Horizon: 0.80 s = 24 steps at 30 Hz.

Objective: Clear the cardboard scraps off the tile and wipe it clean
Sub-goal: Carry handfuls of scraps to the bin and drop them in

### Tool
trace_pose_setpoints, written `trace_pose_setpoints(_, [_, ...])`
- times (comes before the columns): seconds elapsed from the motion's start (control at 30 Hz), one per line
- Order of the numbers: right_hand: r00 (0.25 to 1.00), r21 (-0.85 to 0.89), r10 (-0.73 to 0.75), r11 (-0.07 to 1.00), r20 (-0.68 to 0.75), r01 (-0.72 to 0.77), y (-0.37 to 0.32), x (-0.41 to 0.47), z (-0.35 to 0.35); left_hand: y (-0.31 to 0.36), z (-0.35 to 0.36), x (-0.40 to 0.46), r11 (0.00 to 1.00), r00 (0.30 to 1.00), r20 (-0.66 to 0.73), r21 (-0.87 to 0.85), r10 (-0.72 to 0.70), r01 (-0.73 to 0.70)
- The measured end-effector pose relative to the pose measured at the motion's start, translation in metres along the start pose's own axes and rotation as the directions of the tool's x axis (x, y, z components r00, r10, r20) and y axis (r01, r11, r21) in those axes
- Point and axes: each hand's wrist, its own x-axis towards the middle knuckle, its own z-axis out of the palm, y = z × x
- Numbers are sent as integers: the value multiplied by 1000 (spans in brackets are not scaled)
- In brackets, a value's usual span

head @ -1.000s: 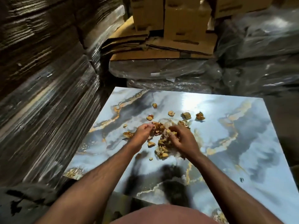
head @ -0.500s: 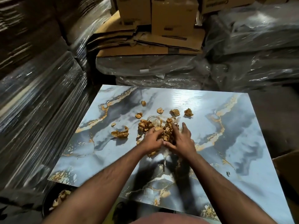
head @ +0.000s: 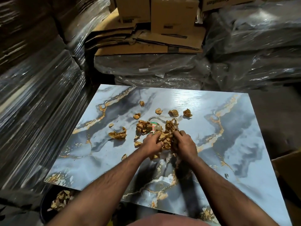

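Together, cupped both hands around the middle heap: left hand point(head: 152, 143) and right hand point(head: 184, 144) with fingers curled inward, pressed against a wad of cardboard scraps point(head: 166, 139) caught between them. Looked like a raking grip, meant to bunch many bits into one lift rather than pick each singly. Could not tell how tightly the fingertips closed beneath the wad.

Lay flat on the glossy marbled tile point(head: 228, 144), that heap, roughly at its centre, with a second clump point(head: 144, 126) just beyond the left hand and a scrap of clear film with a green and red label point(head: 154, 127) tangled in it. Sat apart to the left a curled strip point(head: 118, 135); farther off, along a loose row toward the far edge, several small crumbs point(head: 173, 113), none yet gathered. Rested near the left wrist one stray bit point(head: 124, 156).

Showed below the near left corner of the tile a dark bucket point(head: 44, 207) already holding scraps point(head: 61, 199), probably the dump spot, placed low so handfuls could drop straight off the edge.

Judged the clearing partway done; no wiping begun and no cloth seen. Risked spilling loose bits from the handful on the way to the bucket.

Stood around the tile shrink-wrapped stacks point(head: 40, 111) on the left and flattened cartons point(head: 146, 44) at the far side.
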Motion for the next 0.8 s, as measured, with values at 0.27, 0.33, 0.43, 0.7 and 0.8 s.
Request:
trace_pose_setpoints(0.27, [999,252,33,967,-28,-25,5,9,-24,11,-3,-4,999,993,-119,38,10,-6])
trace_pose_setpoints(0.33, [999,297,18,955,-38,-6,5,11,-31,14,-4,-5,996,994,-109,93,26,-16])
trace_pose_setpoints(0.43, [998,399,29,917,-56,-4,6,16,-37,22,-3,-8,990,999,-17,137,47,-45])
trace_pose_setpoints(0.7, [994,494,104,867,-44,-69,12,14,-31,25,18,-9,871,996,44,484,71,-84])
trace_pose_setpoints(0.8, [994,465,107,881,-23,-84,15,4,-24,22,18,-5,886,992,-17,453,123,-102])
